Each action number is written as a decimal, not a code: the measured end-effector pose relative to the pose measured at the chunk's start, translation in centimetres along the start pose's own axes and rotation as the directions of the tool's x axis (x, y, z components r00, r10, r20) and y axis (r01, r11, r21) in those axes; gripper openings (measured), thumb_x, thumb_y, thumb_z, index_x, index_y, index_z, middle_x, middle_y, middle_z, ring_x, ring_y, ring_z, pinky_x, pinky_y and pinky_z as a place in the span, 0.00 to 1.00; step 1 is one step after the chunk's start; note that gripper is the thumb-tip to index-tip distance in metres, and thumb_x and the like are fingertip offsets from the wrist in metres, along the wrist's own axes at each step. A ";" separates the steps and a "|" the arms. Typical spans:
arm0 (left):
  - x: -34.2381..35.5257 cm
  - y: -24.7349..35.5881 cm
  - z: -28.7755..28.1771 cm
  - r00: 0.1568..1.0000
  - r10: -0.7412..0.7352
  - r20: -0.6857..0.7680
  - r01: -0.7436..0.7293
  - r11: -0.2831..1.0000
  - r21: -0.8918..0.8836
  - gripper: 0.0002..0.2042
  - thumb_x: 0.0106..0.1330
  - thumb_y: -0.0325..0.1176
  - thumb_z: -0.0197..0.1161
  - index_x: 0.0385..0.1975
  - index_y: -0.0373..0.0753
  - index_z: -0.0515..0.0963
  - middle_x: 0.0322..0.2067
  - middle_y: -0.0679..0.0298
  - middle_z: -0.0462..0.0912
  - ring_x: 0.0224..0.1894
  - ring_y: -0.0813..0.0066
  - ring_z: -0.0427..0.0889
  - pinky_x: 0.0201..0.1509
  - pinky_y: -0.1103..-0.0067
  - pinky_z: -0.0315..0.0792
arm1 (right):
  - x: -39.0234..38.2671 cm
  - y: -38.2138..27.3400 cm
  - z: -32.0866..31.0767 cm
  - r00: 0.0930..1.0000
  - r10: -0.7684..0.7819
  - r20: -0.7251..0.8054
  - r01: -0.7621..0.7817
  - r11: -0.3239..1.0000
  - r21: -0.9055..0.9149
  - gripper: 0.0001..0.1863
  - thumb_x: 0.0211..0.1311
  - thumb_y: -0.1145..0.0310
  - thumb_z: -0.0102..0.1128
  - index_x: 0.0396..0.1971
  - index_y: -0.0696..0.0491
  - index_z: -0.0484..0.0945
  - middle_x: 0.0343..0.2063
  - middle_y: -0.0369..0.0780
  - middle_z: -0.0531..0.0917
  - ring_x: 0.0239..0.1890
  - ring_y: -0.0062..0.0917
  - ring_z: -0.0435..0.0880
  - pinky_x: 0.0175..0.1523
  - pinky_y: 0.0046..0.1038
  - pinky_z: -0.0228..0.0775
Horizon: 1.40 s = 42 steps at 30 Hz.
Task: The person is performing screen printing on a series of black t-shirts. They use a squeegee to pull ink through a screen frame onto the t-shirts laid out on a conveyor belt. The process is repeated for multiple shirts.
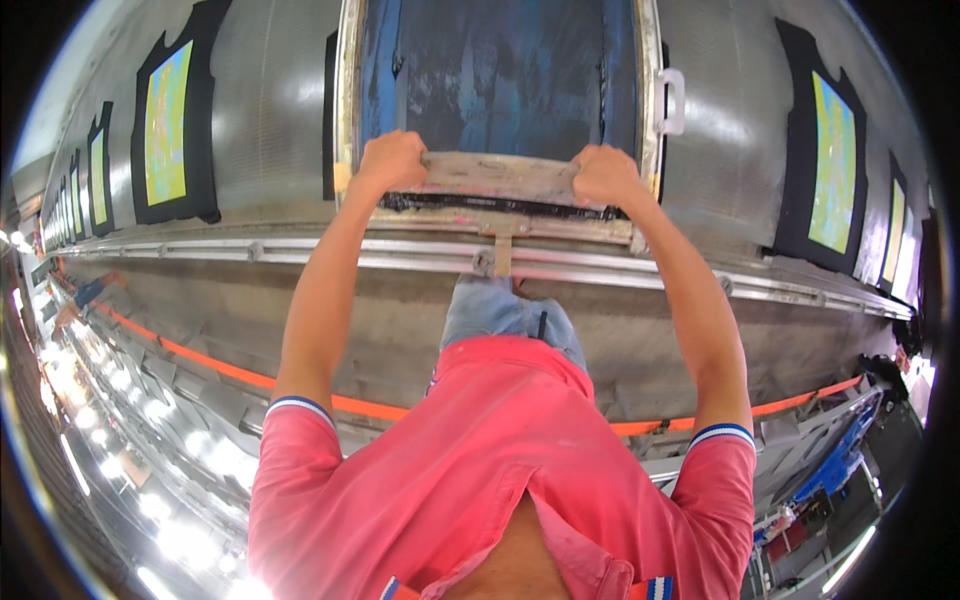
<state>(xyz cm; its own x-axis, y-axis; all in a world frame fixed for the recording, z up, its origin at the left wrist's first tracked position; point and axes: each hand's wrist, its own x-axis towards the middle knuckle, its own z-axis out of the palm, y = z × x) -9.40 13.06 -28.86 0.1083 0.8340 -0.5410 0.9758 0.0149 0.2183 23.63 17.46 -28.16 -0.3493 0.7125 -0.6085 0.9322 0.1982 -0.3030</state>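
Squeegee of pale, worn wood, long and bar-shaped (500,178), lies at the upper centre of the view, across the near end of a rectangular, pale-railed screen frame (648,100), with the left hand (395,163) and the right hand (608,175) each curled firmly round one end. It looks stiff and fairly light, probably slippery along its dark lower edge (the bare wooden ends seem the surer hold). Shallow as a tray, the screen frame contains what looks like blue-black ink (500,80), streaked across its inside.
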 end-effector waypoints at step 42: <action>4.5 -1.6 -1.7 0.832 0.060 -0.551 -0.093 0.995 -0.032 0.17 0.46 0.23 0.62 0.36 0.49 0.88 0.33 0.63 0.86 0.34 0.56 0.85 0.36 0.66 0.77 | 6.2 1.1 -4.5 0.739 -0.424 -0.524 0.358 0.906 -0.227 0.12 0.45 0.80 0.56 0.31 0.53 0.82 0.30 0.43 0.82 0.40 0.43 0.82 0.62 0.41 0.73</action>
<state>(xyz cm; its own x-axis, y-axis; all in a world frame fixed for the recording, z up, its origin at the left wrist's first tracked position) -10.81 17.79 -30.25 0.0441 0.9990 0.0102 0.9550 -0.0452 0.2933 22.96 25.11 -28.95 -0.6032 0.7951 0.0628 0.7407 0.5877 -0.3255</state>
